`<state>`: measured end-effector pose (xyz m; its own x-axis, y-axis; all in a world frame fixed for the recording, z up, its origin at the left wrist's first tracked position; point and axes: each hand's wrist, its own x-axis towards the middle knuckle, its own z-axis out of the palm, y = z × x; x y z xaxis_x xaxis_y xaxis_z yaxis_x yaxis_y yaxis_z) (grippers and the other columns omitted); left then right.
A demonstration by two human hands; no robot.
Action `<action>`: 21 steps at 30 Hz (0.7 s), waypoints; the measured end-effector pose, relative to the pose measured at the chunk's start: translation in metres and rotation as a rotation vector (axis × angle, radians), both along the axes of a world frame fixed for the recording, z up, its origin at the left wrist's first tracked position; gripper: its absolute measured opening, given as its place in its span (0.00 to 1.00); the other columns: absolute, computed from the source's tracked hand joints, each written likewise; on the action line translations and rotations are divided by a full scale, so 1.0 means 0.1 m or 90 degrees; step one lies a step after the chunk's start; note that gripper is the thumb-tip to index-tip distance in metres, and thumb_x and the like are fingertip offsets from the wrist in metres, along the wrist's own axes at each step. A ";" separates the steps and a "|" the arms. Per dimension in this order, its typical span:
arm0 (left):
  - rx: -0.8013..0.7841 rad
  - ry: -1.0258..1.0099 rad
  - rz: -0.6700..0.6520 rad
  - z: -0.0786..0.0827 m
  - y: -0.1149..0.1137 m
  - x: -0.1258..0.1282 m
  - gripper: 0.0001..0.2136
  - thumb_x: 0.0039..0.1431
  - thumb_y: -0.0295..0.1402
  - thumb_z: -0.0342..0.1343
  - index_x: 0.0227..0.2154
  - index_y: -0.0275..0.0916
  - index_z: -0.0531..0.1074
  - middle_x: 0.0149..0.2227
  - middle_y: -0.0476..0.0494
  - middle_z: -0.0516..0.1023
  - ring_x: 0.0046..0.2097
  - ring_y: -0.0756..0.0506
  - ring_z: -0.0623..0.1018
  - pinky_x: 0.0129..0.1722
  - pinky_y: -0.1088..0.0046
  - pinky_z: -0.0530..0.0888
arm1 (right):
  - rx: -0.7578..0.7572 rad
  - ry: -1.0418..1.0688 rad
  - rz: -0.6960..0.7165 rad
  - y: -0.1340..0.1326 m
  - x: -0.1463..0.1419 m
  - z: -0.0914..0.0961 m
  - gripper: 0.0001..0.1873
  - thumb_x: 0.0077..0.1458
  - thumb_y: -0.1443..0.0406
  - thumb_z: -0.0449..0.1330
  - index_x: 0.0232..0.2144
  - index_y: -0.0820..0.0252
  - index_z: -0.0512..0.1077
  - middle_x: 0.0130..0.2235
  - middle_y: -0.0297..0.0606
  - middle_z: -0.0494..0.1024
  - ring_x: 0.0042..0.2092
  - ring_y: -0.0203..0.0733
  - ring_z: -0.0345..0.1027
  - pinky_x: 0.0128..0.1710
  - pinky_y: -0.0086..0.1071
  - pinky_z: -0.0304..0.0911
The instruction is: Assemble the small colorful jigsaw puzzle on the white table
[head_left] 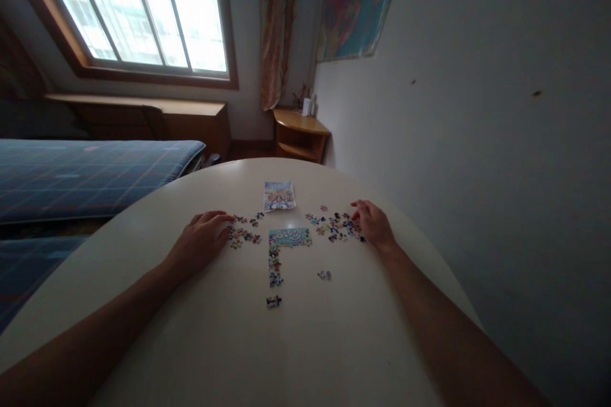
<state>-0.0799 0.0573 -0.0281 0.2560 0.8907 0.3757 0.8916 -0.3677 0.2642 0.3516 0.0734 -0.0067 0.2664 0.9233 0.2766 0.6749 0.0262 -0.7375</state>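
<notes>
A partly joined jigsaw (281,248) lies on the round white table (296,343), forming an L of a top strip and a left column. My left hand (203,241) rests palm down with fingers loosely curled beside a scatter of loose pieces (243,233). My right hand (373,224) lies over the right pile of loose pieces (331,224), its fingertips bent down onto them; whether they pinch one is hidden. A small picture card (279,195) lies beyond the jigsaw. Two stray bits sit nearer me, one (273,301) below the column and one (324,275) to its right.
A grey wall runs close along the table's right side. A blue plaid bed (86,172) stands to the left. Behind are a window (143,6), a wooden corner shelf (300,133) and a wall map (358,0).
</notes>
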 end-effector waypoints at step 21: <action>-0.007 -0.022 0.003 0.00 -0.01 0.02 0.17 0.61 0.39 0.48 0.47 0.42 0.76 0.53 0.38 0.75 0.55 0.35 0.72 0.58 0.52 0.68 | 0.005 -0.010 0.002 0.02 0.01 -0.04 0.22 0.62 0.53 0.46 0.38 0.59 0.75 0.28 0.37 0.78 0.29 0.41 0.73 0.31 0.31 0.65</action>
<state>-0.0782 0.0565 -0.0277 0.2385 0.8963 0.3737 0.8839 -0.3598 0.2989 0.3531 0.0755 -0.0102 0.2595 0.9219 0.2876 0.6866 0.0333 -0.7262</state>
